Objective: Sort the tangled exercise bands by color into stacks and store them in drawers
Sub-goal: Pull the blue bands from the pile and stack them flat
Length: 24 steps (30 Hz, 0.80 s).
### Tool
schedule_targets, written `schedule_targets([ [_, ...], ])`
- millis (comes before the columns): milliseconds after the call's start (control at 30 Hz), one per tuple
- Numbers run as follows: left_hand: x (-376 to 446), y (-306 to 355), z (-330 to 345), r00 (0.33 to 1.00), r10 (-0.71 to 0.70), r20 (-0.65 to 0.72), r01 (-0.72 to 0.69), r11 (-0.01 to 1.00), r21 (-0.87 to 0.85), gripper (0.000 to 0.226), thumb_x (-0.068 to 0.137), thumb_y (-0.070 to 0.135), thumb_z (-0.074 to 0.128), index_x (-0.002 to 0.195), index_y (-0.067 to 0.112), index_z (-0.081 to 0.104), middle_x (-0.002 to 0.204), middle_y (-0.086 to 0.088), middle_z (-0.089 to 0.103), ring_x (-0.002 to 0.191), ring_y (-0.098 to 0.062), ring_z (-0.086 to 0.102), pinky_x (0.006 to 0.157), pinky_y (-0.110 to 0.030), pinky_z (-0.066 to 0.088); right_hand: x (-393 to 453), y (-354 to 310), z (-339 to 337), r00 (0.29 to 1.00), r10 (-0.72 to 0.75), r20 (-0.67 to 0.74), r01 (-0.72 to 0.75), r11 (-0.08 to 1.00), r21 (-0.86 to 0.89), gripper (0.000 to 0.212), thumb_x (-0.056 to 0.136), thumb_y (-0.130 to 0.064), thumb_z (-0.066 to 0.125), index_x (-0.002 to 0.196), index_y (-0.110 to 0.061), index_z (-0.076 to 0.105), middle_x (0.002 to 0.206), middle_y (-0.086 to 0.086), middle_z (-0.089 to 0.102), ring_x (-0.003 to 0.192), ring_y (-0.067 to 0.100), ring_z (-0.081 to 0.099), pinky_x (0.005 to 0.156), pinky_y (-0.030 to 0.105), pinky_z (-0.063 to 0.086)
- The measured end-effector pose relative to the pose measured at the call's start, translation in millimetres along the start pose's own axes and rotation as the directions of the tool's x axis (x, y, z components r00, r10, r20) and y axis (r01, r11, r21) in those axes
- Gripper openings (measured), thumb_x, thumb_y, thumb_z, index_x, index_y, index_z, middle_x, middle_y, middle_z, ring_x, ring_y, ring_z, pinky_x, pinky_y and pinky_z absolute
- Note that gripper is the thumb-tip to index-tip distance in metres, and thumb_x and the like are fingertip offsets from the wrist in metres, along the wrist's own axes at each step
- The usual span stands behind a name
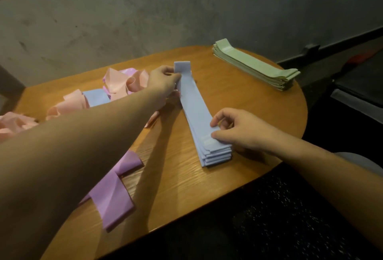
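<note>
A stack of light blue bands (199,114) lies diagonally across the middle of the wooden table (238,98). My left hand (163,80) pinches the far end of the top blue band, which stands bent upward. My right hand (234,129) pinches the near end of that same band, fingers curled over the stack's edge. A neat stack of green bands (255,63) lies at the table's far right. A tangle of pink bands (122,83) with one blue band (96,96) in it sits at the left. Purple bands (114,189) lie near the front left, partly under my left arm.
The table's rounded edge runs close on the right and at the front. A grey concrete wall stands right behind the table. Dark floor and dark furniture (360,87) lie to the right. More pink bands (12,122) lie at the far left edge.
</note>
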<state>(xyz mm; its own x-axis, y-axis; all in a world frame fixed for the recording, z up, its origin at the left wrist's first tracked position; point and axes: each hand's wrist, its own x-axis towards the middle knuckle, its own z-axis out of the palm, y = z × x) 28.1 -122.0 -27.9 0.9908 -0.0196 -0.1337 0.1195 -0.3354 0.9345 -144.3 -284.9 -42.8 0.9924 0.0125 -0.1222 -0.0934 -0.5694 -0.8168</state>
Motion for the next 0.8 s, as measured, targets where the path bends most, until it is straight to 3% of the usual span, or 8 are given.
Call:
schedule_targets([
  [67, 2.5, -1.5, 0.6, 1.000, -0.008, -0.004, 0.008, 1.000, 0.026, 0.024, 0.099, 0.027, 0.063, 0.123, 0.022, 0.062, 0.109, -0.006, 0.066, 0.088, -0.025, 0.072, 0.068, -0.036, 0.064, -0.7, 5.7, 0.2, 0.999, -0.047, 0.003, 0.047, 0.996, -0.078, 0.018, 0.085, -0.021, 0.074, 0.100, -0.023, 0.065, 0.082, -0.008, 0.058, 0.064, 0.000, 0.053, 0.059, 0.016, 0.043],
  [133, 4.7, -1.1, 2.5, 1.000, 0.000, 0.001, 0.000, 1.000, 0.025, 0.024, 0.098, 0.028, 0.065, 0.121, 0.022, 0.062, 0.109, -0.005, 0.066, 0.088, -0.023, 0.072, 0.065, -0.031, 0.063, -1.0, 11.3, -1.0, 0.993, -0.116, -0.011, 0.108, 0.952, -0.287, 0.025, 0.083, -0.034, 0.071, 0.107, -0.033, 0.061, 0.103, -0.012, 0.057, 0.094, 0.005, 0.052, 0.083, 0.024, 0.044],
  [233, 5.1, 1.5, 5.3, 0.998, 0.064, 0.017, -0.064, 0.998, 0.013, 0.020, 0.097, 0.024, 0.066, 0.116, 0.018, 0.064, 0.108, -0.005, 0.066, 0.089, -0.020, 0.070, 0.057, -0.019, 0.057, -3.8, 13.3, -1.0, 0.976, -0.215, 0.025, 0.203, 0.871, -0.447, 0.046, 0.087, -0.042, 0.064, 0.130, -0.041, 0.051, 0.140, -0.015, 0.044, 0.131, 0.009, 0.033, 0.110, 0.035, 0.030],
  [300, 7.2, 2.0, 6.9, 0.995, 0.097, 0.027, -0.097, 0.995, 0.021, 0.023, 0.096, 0.022, 0.068, 0.117, 0.017, 0.063, 0.108, -0.005, 0.065, 0.088, -0.020, 0.070, 0.057, -0.020, 0.058, -4.9, 14.2, -1.1, 0.972, -0.232, 0.043, 0.226, 0.866, -0.447, 0.052, 0.090, -0.042, 0.061, 0.139, -0.042, 0.045, 0.152, -0.015, 0.035, 0.142, 0.005, 0.021, 0.115, 0.034, 0.020],
  [533, 18.1, -14.8, 3.5, 0.980, 0.184, -0.069, -0.155, 0.939, 0.308, 0.020, 0.094, 0.025, 0.070, 0.111, 0.020, 0.060, 0.101, -0.004, 0.067, 0.074, -0.017, 0.067, 0.059, -0.028, 0.058, -2.4, 24.3, 3.9, 0.979, -0.179, 0.095, 0.203, 0.868, -0.453, 0.070, 0.079, -0.068, 0.029, 0.145, -0.047, 0.038, 0.159, -0.015, 0.031, 0.150, 0.007, 0.015, 0.123, 0.041, 0.008],
  [633, 21.6, -18.5, 2.3, 0.976, 0.205, -0.071, -0.165, 0.914, 0.371, 0.032, 0.093, 0.028, 0.072, 0.119, 0.022, 0.054, 0.098, -0.001, 0.061, 0.089, -0.024, 0.068, 0.082, -0.042, 0.061, -3.5, 22.0, 1.9, 0.978, -0.193, 0.074, 0.206, 0.884, -0.420, 0.057, 0.088, -0.059, 0.045, 0.143, -0.046, 0.042, 0.160, -0.019, 0.026, 0.146, 0.003, 0.017, 0.123, 0.036, 0.006],
  [733, 19.9, -13.3, 3.4, 0.971, 0.230, -0.065, -0.181, 0.884, 0.431, 0.041, 0.093, 0.028, 0.071, 0.126, 0.021, 0.047, 0.094, 0.002, 0.056, 0.094, -0.026, 0.066, 0.084, -0.044, 0.059, -3.4, 19.6, 0.2, 0.979, -0.190, 0.078, 0.205, 0.890, -0.407, 0.051, 0.094, -0.045, 0.055, 0.143, -0.045, 0.043, 0.162, -0.021, 0.020, 0.146, 0.003, 0.016, 0.121, 0.033, 0.004],
  [800, 16.6, -9.6, 4.0, 0.948, 0.316, -0.031, -0.252, 0.807, 0.535, 0.039, 0.095, 0.025, 0.069, 0.126, 0.022, 0.047, 0.110, -0.001, 0.056, 0.100, -0.023, 0.062, 0.085, -0.042, 0.059, -3.8, 19.0, 0.8, 0.976, -0.199, 0.084, 0.216, 0.885, -0.412, 0.051, 0.094, -0.046, 0.055, 0.144, -0.045, 0.042, 0.162, -0.020, 0.018, 0.146, 0.004, 0.016, 0.121, 0.034, 0.004],
])
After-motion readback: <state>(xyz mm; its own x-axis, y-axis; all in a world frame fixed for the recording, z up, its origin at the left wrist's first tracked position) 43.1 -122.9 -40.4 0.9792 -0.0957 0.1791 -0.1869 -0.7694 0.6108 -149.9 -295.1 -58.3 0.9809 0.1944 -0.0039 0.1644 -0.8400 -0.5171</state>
